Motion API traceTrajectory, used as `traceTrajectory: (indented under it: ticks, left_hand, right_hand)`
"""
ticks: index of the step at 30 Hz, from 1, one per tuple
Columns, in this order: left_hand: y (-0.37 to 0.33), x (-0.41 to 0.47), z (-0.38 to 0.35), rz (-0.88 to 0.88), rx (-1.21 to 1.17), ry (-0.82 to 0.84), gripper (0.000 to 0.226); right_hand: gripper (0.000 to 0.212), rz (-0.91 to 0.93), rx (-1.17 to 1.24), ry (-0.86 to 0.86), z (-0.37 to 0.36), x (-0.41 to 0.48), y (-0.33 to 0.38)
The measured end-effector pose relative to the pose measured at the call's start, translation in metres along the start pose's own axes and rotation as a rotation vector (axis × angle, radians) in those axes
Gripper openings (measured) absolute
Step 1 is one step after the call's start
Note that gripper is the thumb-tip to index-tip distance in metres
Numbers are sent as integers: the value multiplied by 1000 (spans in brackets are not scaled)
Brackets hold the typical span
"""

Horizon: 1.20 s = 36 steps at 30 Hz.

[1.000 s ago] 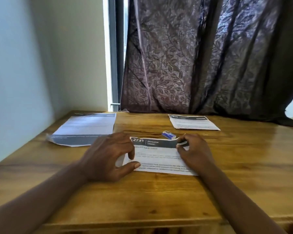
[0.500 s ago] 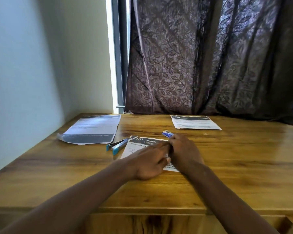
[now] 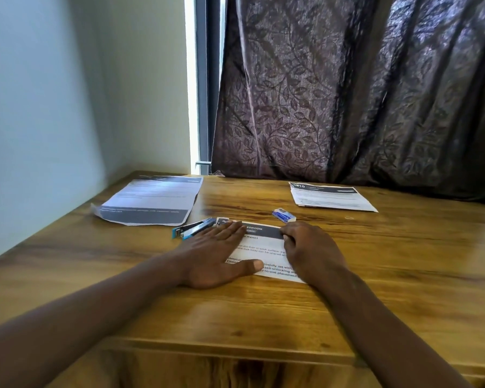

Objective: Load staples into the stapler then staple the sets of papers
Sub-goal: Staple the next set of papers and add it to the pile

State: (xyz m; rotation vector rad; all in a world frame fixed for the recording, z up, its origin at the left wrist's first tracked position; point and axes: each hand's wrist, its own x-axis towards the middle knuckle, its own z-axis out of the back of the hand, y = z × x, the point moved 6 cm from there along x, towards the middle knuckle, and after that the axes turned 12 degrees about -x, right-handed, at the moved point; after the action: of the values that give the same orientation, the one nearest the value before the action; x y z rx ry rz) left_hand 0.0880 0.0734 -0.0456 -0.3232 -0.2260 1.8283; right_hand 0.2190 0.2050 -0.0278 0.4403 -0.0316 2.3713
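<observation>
glossy wooden table | papers on it | leaf-patterned curtain | wall perhaps bluish

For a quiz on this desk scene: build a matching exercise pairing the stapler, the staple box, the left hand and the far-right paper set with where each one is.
Things:
1. stapler
2. staple box
3. left hand
4. far-right paper set

Places:
A. flat on the middle paper set
B. at the back, near the curtain
C. just beyond the middle paper set's top edge, near the right hand
D. at the middle paper set's top left corner

Pairs: 1-D; 2-C; 3-A; 4-B.
</observation>
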Motion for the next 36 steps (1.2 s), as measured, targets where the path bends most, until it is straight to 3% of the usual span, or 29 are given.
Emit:
traceTrajectory:
  ticks: [3,8,17,21,26,30,36]
  left_hand:
    - [4,-2,0,5,4,2,101]
    - [5,2,-2,-7,22,-27,104]
    - [3,0,2,-8,-22,18,114]
    - [2,-1,2,-16,-27,7,109]
    - [4,0,1,-9,-28,-12,102]
    - [6,3,1,-8,-41,-55,75]
    - [9,7,-1,-6,-35,-66,74]
  right_hand:
    - [36,46,-41,33,0,-3,8]
    - [53,235,-10,250,-16,-22,40]
    - [69,-5,-93,444,4,-46,-25]
    - [63,-204,-143,337,25,-58,-64]
    - [26,-133,38,3,38,-66,-15]
    - [13,-153,206,28,29,-62,32]
    - [11,-195,209,78,22,-59,51]
